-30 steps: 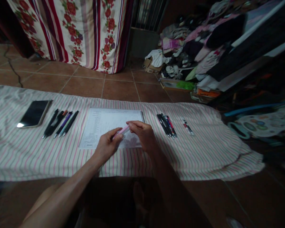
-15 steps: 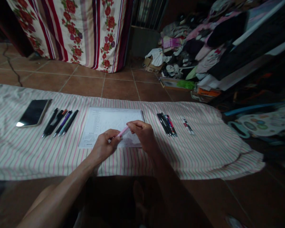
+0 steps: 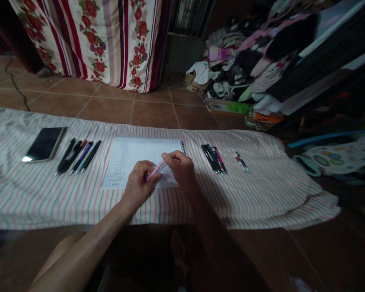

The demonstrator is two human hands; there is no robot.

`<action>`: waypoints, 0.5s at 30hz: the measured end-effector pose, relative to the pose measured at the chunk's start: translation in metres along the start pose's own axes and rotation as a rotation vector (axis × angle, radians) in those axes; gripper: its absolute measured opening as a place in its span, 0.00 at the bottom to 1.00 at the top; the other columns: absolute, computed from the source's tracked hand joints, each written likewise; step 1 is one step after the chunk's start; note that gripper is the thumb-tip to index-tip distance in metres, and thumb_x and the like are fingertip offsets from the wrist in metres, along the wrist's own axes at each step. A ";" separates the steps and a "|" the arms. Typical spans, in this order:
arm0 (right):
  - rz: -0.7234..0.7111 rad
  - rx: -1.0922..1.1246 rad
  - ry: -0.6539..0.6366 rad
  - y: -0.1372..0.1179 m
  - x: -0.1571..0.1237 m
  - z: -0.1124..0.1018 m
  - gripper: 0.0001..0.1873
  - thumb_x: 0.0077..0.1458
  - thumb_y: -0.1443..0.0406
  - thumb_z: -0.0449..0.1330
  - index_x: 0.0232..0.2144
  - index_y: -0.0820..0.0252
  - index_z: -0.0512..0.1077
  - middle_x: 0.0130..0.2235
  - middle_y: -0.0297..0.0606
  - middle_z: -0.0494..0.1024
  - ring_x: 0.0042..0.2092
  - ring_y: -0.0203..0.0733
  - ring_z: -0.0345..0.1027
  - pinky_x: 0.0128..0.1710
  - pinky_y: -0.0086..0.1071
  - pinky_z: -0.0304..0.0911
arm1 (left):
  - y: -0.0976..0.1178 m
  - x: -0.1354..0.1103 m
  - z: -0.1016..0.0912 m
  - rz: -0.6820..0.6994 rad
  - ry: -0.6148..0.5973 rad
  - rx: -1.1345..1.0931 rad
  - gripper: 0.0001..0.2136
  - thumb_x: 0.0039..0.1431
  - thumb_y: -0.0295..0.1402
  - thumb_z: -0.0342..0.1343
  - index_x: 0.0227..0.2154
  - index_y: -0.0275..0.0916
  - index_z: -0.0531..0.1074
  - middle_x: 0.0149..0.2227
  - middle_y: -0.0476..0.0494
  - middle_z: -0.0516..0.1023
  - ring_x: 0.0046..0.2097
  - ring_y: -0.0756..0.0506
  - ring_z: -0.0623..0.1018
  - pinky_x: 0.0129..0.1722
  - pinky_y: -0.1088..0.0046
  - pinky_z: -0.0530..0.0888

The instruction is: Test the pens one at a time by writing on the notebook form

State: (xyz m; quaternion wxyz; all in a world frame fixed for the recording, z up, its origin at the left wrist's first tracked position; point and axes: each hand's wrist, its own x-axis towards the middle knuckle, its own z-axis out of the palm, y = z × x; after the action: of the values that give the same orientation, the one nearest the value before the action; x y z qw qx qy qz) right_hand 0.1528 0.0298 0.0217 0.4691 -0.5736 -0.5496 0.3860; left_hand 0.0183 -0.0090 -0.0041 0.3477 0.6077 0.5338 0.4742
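A pink pen (image 3: 155, 170) slants between my two hands above an open spiral notebook (image 3: 146, 147). The lower left end of the pen sits in my left hand (image 3: 140, 180), whose fingers are closed around it with the thumb towards the right. My right hand (image 3: 180, 167) pinches the upper right end between thumb and fingers. Beneath the hands, the notebook shows printed or written lines at its left side and wire binding at its right edge. My hands hide part of its lower page.
Left of the notebook lie several pens (image 3: 79, 156) and a dark phone (image 3: 44, 144). More pens (image 3: 213, 159) lie to the right, with a white-and-black pen (image 3: 241, 160) farther out. A striped cloth (image 3: 270, 190) covers the low surface. Clothes (image 3: 246, 56) are heaped beyond it.
The left hand's fingers have shifted along the pen, and its thumb has moved right. My right hand has moved slightly left and up, still pinching the upper end.
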 end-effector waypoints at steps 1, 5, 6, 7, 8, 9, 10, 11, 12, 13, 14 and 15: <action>0.018 0.031 0.003 0.001 0.001 -0.001 0.15 0.43 0.53 0.60 0.20 0.58 0.66 0.17 0.27 0.64 0.20 0.32 0.55 0.20 0.27 0.49 | 0.001 0.001 -0.001 -0.026 -0.043 -0.060 0.07 0.51 0.36 0.56 0.27 0.38 0.70 0.42 0.40 0.72 0.40 0.45 0.72 0.38 0.67 0.70; 0.051 0.077 -0.029 0.001 0.002 -0.004 0.15 0.43 0.53 0.61 0.20 0.58 0.66 0.17 0.27 0.62 0.20 0.31 0.52 0.19 0.27 0.48 | 0.005 0.001 -0.007 -0.255 -0.242 -0.348 0.12 0.54 0.37 0.51 0.24 0.35 0.74 0.49 0.35 0.71 0.35 0.47 0.73 0.30 0.71 0.70; 0.056 0.073 -0.042 0.001 0.002 -0.005 0.16 0.43 0.53 0.61 0.20 0.58 0.66 0.17 0.26 0.61 0.20 0.31 0.52 0.19 0.27 0.48 | 0.006 0.001 -0.009 -0.291 -0.281 -0.393 0.11 0.52 0.36 0.52 0.23 0.35 0.75 0.49 0.36 0.72 0.35 0.47 0.74 0.30 0.71 0.70; 0.060 0.070 -0.053 0.000 0.002 -0.005 0.16 0.43 0.53 0.61 0.20 0.58 0.66 0.17 0.26 0.61 0.20 0.31 0.51 0.19 0.27 0.47 | 0.006 0.001 -0.011 -0.314 -0.314 -0.421 0.09 0.51 0.35 0.54 0.23 0.35 0.76 0.48 0.37 0.74 0.36 0.47 0.74 0.31 0.72 0.70; 0.062 0.070 -0.061 0.000 0.002 -0.005 0.16 0.43 0.53 0.61 0.19 0.58 0.66 0.17 0.26 0.60 0.20 0.31 0.51 0.19 0.27 0.47 | 0.007 0.001 -0.013 -0.332 -0.339 -0.439 0.08 0.50 0.34 0.56 0.25 0.36 0.77 0.46 0.38 0.75 0.37 0.46 0.74 0.32 0.72 0.70; 0.062 0.073 -0.069 -0.001 0.002 -0.006 0.16 0.43 0.53 0.61 0.19 0.58 0.66 0.17 0.26 0.61 0.20 0.31 0.51 0.20 0.27 0.47 | 0.007 0.002 -0.014 -0.351 -0.360 -0.458 0.07 0.49 0.34 0.57 0.28 0.36 0.77 0.43 0.39 0.77 0.38 0.46 0.75 0.34 0.71 0.71; 0.059 0.079 -0.075 -0.002 0.002 -0.006 0.16 0.43 0.53 0.61 0.19 0.59 0.66 0.17 0.26 0.61 0.20 0.31 0.51 0.20 0.27 0.48 | 0.007 0.002 -0.015 -0.371 -0.373 -0.480 0.08 0.48 0.34 0.58 0.30 0.36 0.78 0.41 0.40 0.78 0.39 0.45 0.75 0.37 0.70 0.71; 0.055 0.086 -0.082 -0.002 0.002 -0.006 0.16 0.43 0.53 0.61 0.19 0.59 0.66 0.17 0.26 0.61 0.20 0.31 0.52 0.20 0.27 0.48 | 0.007 0.002 -0.015 -0.387 -0.378 -0.506 0.09 0.48 0.34 0.59 0.31 0.37 0.78 0.40 0.40 0.78 0.39 0.45 0.75 0.38 0.68 0.71; 0.053 0.093 -0.087 -0.003 0.001 -0.005 0.16 0.43 0.53 0.61 0.19 0.59 0.66 0.17 0.26 0.62 0.21 0.31 0.52 0.20 0.27 0.49 | 0.008 0.002 -0.015 -0.402 -0.375 -0.533 0.09 0.47 0.34 0.60 0.31 0.37 0.78 0.41 0.40 0.78 0.38 0.45 0.76 0.39 0.67 0.72; 0.054 0.099 -0.094 -0.004 0.001 -0.004 0.16 0.43 0.53 0.61 0.20 0.59 0.66 0.17 0.26 0.61 0.21 0.30 0.52 0.20 0.27 0.49 | 0.008 0.001 -0.014 -0.414 -0.363 -0.558 0.08 0.46 0.34 0.61 0.29 0.36 0.78 0.44 0.39 0.77 0.38 0.46 0.76 0.39 0.67 0.72; 0.055 0.100 -0.099 -0.004 0.000 -0.004 0.16 0.43 0.53 0.61 0.20 0.59 0.66 0.17 0.26 0.61 0.20 0.30 0.51 0.20 0.27 0.49 | 0.009 0.001 -0.012 -0.423 -0.341 -0.581 0.07 0.44 0.34 0.62 0.27 0.36 0.77 0.47 0.39 0.75 0.37 0.47 0.76 0.38 0.67 0.73; 0.054 0.099 -0.104 -0.005 0.000 -0.002 0.16 0.43 0.53 0.61 0.20 0.59 0.66 0.17 0.25 0.61 0.20 0.30 0.51 0.20 0.27 0.48 | 0.010 -0.001 -0.010 -0.432 -0.311 -0.599 0.07 0.43 0.33 0.63 0.24 0.35 0.75 0.49 0.39 0.73 0.35 0.48 0.77 0.37 0.68 0.73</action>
State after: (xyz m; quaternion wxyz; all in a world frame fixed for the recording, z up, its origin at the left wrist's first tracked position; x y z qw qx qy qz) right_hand 0.1539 0.0291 0.0267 0.4573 -0.5434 -0.5376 0.4544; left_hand 0.0117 -0.0123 0.0083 0.6780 0.4178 0.4281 0.4272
